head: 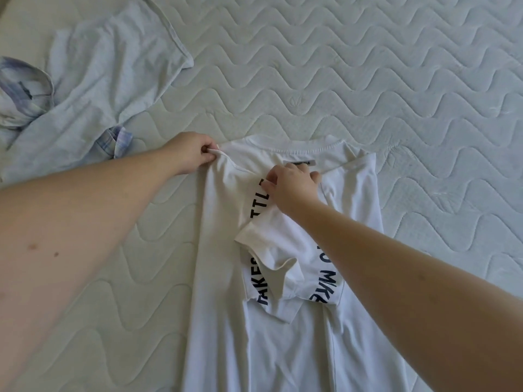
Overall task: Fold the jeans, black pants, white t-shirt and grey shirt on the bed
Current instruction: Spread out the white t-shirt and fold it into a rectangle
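Head cam only, so just one angle here. White t-shirt lies lengthwise down the middle of the frame on the mattress, collar toward the top, hem running off the bottom edge. Its sides are folded in over the middle, and one sleeve lies crumpled across the dark printed letters, so only bits of the text show.

Left hand sits at the upper left corner of the tee, fingers curled, pinching the fabric at the shoulder right beside the collar. Right hand is just below the neck label, fingers bent down onto the folded fabric; looks like it's pinching an edge there, but the knuckles hide the fingertips so I can't be totally sure. Both forearms come in from the bottom corners.

Grey shirt lies rumpled in the upper left of the frame, well apart from the tee, not folded. A checked blue-and-white cloth pokes out at the far left edge, partly tucked under it.
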